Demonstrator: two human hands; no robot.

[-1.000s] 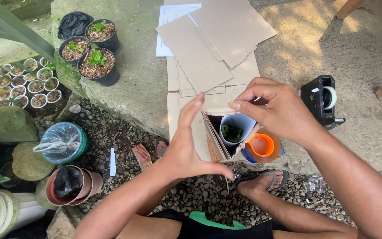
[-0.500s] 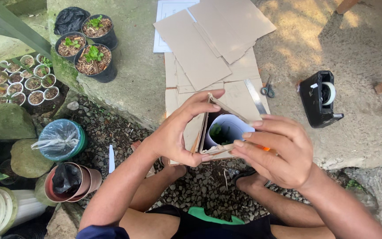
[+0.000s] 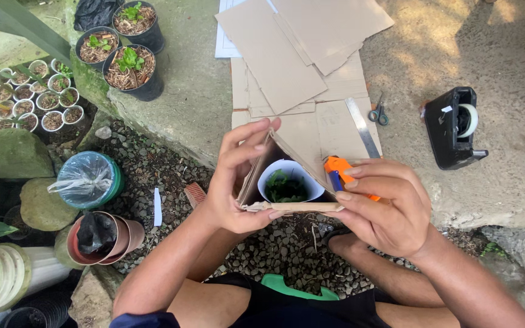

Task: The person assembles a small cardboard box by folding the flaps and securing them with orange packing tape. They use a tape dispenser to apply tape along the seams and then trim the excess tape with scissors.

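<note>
The left hand [image 3: 235, 182] is gripping the left wall of the cardboard sleeve [image 3: 274, 203], which is already folded around a white cup [image 3: 290, 182] with a plant. The right hand [image 3: 384, 209] is pinching its open corner while holding an orange cutter [image 3: 337, 165]; the joint is looking not yet taped.

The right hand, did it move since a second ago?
Yes. The right hand came down and toward the person, away from the black tape dispenser, and now holds the cardboard piece's near edge.

A brown folded cardboard sleeve [image 3: 287, 182] sits between the hands around a white cup. Flat brown cardboard sheets [image 3: 299, 54] lie beyond on concrete.
</note>
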